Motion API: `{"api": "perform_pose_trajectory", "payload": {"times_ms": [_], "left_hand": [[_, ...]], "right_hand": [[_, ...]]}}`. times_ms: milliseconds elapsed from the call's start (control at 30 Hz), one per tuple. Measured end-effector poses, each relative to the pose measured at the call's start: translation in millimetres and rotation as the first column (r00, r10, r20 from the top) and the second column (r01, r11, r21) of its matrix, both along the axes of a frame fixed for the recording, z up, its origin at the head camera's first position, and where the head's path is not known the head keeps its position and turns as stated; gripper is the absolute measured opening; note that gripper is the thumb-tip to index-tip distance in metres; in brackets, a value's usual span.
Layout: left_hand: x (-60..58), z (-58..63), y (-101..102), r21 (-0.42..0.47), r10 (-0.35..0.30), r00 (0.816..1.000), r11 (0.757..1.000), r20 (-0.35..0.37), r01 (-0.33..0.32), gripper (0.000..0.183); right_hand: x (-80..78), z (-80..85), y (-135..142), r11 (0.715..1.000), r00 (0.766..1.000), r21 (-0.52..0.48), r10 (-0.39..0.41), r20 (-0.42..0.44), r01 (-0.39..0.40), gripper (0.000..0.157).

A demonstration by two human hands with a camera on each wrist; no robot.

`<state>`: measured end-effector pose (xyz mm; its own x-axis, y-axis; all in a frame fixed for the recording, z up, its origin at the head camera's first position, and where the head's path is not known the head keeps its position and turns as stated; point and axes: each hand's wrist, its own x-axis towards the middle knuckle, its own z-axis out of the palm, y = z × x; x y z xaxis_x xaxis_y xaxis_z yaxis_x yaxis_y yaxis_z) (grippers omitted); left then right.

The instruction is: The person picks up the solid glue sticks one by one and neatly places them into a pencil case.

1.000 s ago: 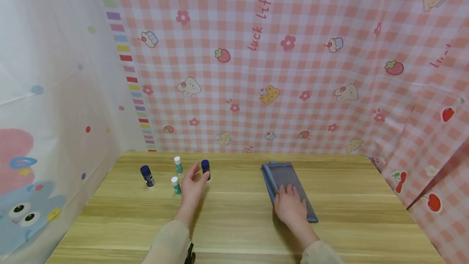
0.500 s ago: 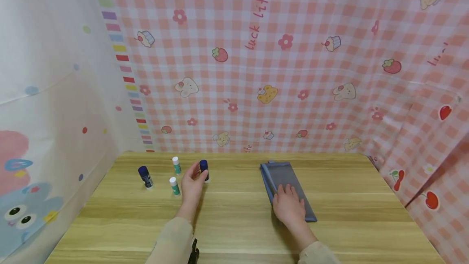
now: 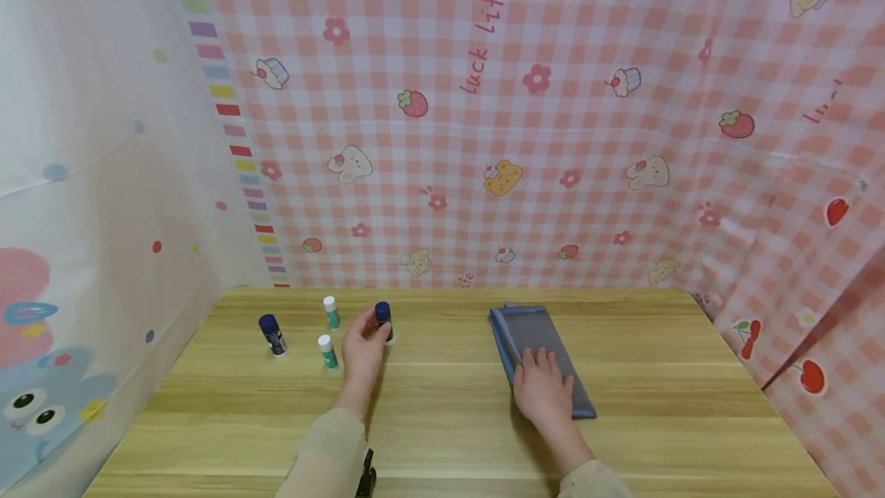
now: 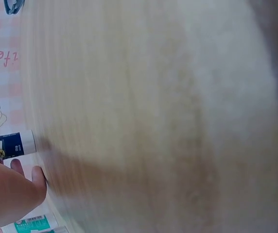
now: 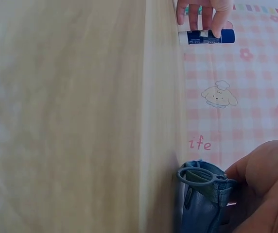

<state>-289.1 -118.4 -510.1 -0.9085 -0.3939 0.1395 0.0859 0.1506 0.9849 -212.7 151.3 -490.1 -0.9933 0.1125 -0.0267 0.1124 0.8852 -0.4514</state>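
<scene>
My left hand (image 3: 364, 352) pinches an upright dark blue glue stick (image 3: 383, 315) with thumb and fingers. In the right wrist view the thumb lies against the side of that glue stick (image 5: 204, 37), and its white base is toward the table. My right hand (image 3: 544, 386) rests on a flat grey-blue zip pouch (image 3: 532, 329), its fingers lying over the mesh top. A zip pull ring (image 5: 197, 176) shows at the pouch's end in the right wrist view. The underside of the pouch is hidden.
Left of my left hand stand a second dark blue glue stick (image 3: 273, 335) and two smaller green-and-white sticks, one farther back (image 3: 332, 313) and one nearer (image 3: 328, 352). The wooden table (image 3: 442, 436) ends at a pink checked curtain (image 3: 442, 144).
My left thumb and fingers have closed onto the dark blue glue stick. The right hand stays on the pouch. The head view has shifted slightly.
</scene>
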Motion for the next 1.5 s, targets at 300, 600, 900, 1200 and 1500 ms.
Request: {"api": "perform_pose_trajectory", "payload": {"times_ms": [300,600,900,1200,1500], "left_hand": [[-1.5,1.1,0,-0.039,-0.005,0.999,0.999,0.032,0.007,0.034],[1.4,1.0,2,-0.066,-0.018,1.000,0.998,0.014,0.019,0.033],[5.2,2.0,7,-0.040,-0.039,0.999,0.999,-0.036,0.037,0.031],[7.2,1.6,16,0.046,-0.093,0.996,0.995,-0.017,0.094,0.034],[10.3,5.7,29,0.210,-0.155,0.988,0.966,-0.002,0.152,0.035]], "right_hand": [[1.4,-1.3,0,0.998,1.000,-0.061,-0.007,-0.012,0.006,0.047],[0.1,-5.7,1,0.996,1.000,-0.094,-0.006,-0.022,0.004,0.048],[-0.3,-5.9,1,0.995,1.000,-0.104,-0.005,-0.029,0.002,0.048],[0.1,-3.3,0,0.994,1.000,-0.105,-0.010,-0.016,0.009,0.048],[0.7,-2.4,-1,0.993,1.000,-0.114,-0.013,-0.017,0.011,0.048]]}}
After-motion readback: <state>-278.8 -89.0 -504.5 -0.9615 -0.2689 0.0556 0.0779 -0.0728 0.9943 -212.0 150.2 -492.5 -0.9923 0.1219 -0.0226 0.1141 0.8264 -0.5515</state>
